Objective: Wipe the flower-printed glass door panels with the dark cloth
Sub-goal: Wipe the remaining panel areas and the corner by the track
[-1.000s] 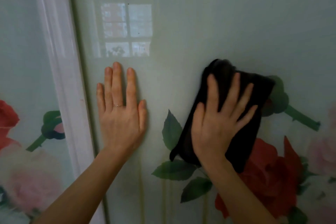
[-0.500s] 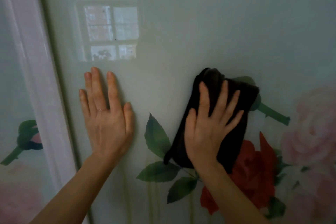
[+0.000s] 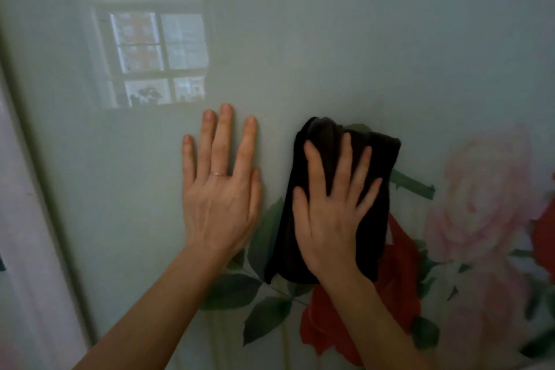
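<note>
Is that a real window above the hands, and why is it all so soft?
Head view: the window is a reflection on the glossy glass door panel, the brightest patch in dim light; head view: the left hand, dark cloth and printed roses look slightly blurred, the frame at left more so.

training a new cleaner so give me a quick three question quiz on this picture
1. True or false: the left hand holds the cloth.
2. Which hand wears a ring? A left, B right.
3. What is reflected in the glass door above the left hand?
Key: 1 false, the right hand presses it flat on the glass. 2 A. 3 a window.
</note>
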Demonstrator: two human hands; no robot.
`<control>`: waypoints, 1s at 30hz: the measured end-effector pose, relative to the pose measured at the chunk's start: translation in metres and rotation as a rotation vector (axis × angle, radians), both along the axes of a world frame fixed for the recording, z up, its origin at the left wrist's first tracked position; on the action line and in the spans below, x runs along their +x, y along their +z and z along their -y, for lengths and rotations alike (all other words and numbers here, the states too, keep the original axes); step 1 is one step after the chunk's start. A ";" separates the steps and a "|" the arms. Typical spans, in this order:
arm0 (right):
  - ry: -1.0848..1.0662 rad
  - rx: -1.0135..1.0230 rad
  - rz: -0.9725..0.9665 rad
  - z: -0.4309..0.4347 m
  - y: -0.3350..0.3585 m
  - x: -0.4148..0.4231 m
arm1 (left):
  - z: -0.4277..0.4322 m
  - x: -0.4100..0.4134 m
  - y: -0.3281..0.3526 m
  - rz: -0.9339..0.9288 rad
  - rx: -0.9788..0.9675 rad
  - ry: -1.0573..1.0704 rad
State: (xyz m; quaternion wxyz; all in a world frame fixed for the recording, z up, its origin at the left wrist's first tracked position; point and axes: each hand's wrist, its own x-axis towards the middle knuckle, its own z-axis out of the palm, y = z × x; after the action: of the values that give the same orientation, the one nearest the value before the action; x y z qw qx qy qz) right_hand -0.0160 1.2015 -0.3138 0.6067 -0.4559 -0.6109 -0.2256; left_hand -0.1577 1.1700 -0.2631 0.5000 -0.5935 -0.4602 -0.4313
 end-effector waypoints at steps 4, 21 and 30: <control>0.029 -0.005 0.205 0.001 -0.007 0.025 | -0.009 0.026 -0.004 -0.029 -0.017 -0.013; 0.097 -0.015 0.219 0.001 -0.011 0.034 | -0.012 0.032 -0.008 -0.009 0.024 0.011; -0.018 0.135 0.075 -0.025 0.026 0.059 | -0.010 0.031 -0.008 0.001 0.001 0.011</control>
State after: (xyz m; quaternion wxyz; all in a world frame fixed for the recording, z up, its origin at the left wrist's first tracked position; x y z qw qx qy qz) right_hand 0.0429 1.2269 -0.2874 0.6108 -0.4106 -0.6125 -0.2885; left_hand -0.1263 1.1802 -0.2709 0.5025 -0.5904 -0.4635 -0.4289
